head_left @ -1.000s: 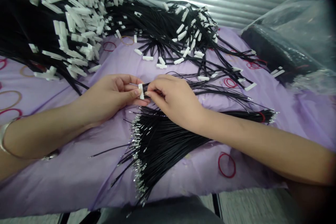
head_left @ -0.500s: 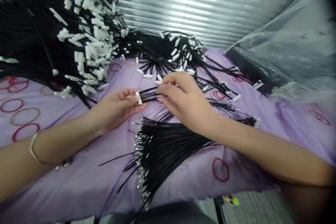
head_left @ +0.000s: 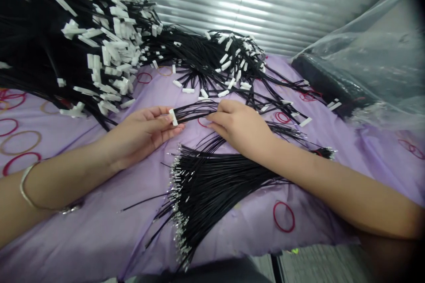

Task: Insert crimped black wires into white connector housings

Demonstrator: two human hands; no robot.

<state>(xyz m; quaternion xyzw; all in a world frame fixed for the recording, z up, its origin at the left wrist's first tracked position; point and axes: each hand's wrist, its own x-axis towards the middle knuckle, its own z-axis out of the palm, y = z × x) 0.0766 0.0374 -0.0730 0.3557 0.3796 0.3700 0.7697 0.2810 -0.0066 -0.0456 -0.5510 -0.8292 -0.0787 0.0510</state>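
Observation:
My left hand (head_left: 146, 130) pinches a small white connector (head_left: 173, 117) with several black wires (head_left: 194, 112) running out of it to the right. My right hand (head_left: 241, 128) is closed on those same wires a little further along, fingers curled over them. Just below both hands lies a fanned bundle of loose black wires (head_left: 206, 185) with metal terminal tips pointing left. All of this rests on a purple cloth (head_left: 83, 225).
A big heap of finished black harnesses with white connectors (head_left: 99, 40) fills the upper left and middle back. A clear plastic bag (head_left: 372, 57) over a dark bundle lies at the right. Red rubber bands (head_left: 283, 216) are scattered on the cloth. A corrugated metal wall stands behind.
My right hand has slid from the connector out to the right along the wires, lifting and then lowering. My left hand kept hold of the connector.

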